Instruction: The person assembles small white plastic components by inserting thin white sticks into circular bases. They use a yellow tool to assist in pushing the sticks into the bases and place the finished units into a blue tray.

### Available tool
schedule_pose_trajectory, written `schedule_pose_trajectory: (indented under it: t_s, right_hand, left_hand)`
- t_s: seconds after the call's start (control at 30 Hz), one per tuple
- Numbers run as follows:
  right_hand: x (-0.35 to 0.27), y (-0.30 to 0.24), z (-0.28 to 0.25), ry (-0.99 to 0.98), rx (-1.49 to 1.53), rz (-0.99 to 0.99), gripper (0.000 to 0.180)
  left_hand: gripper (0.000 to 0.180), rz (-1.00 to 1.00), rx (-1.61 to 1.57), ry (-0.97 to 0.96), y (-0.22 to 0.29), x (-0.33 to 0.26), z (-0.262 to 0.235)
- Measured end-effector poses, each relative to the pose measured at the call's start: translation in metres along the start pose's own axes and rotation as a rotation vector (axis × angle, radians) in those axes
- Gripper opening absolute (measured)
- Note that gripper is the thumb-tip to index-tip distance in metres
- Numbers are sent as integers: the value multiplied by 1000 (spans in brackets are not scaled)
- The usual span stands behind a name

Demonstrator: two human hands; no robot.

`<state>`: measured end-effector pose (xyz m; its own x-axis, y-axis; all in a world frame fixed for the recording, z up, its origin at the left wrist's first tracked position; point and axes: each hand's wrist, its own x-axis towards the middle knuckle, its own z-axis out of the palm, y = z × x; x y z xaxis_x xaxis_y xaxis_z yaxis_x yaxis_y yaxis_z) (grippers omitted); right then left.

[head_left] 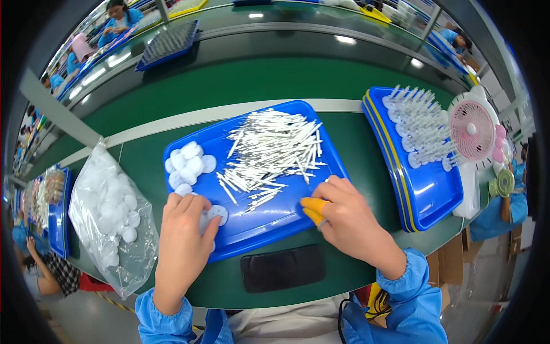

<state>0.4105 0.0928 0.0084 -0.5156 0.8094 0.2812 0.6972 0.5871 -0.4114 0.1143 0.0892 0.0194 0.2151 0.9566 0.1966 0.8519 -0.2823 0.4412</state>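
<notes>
A blue tray [258, 232] lies on the green bench in front of me, holding a large heap of thin white sticks with dark tips [275, 146] and a cluster of small white round discs [189, 160]. My left hand [186, 235] is at the tray's near-left part, its thumb and finger closed on a white disc with small holes [217, 214]. More discs are partly hidden under that hand. Over the tray's right edge is my right hand [349, 215], yellow covers on two fingers. Its fingers are curled together; what they hold, if anything, is hidden.
A clear bag of white discs [114, 212] lies left. A black phone-like slab [282, 268] is near the front edge. Stacked blue trays [424, 200] carry upright clear pieces on the right, beside a pink-and-white fan [471, 129]. Another tray [169, 43] rests far back; people work beyond.
</notes>
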Motion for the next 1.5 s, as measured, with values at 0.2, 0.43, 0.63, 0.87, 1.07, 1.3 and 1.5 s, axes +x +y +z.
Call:
schedule_pose_trajectory:
  t_s: [0.2, 0.43, 0.63, 0.87, 1.07, 1.3, 1.5]
  right_hand:
    - [43, -19, 39, -8, 0, -153, 14]
    - [47, -20, 49, 27, -5, -129, 12]
    - [39, -19, 41, -44, 14, -83, 15]
    - [30, -28, 23, -17, 288, 71, 35]
    - [22, -46, 16, 6, 452, 36, 40]
    - [19, -45, 20, -25, 541, 72, 37]
    - [20, -42, 20, -42, 610, 198, 40]
  left_hand:
    - [25, -12, -28, -9, -1, -2, -1]
    - [17, 28, -98, -11, -6, 1, -10]
    - [12, -124, -504, -7, 11, 18, -18]
    - [22, -262, -835, -5, 9, 8, 15]
    - [19, -303, -1023, -211, 17, 1, 21]
    - [20, -209, -960, -128, 16, -3, 30]
    - [22, -87, -706, -107, 21, -1, 21]
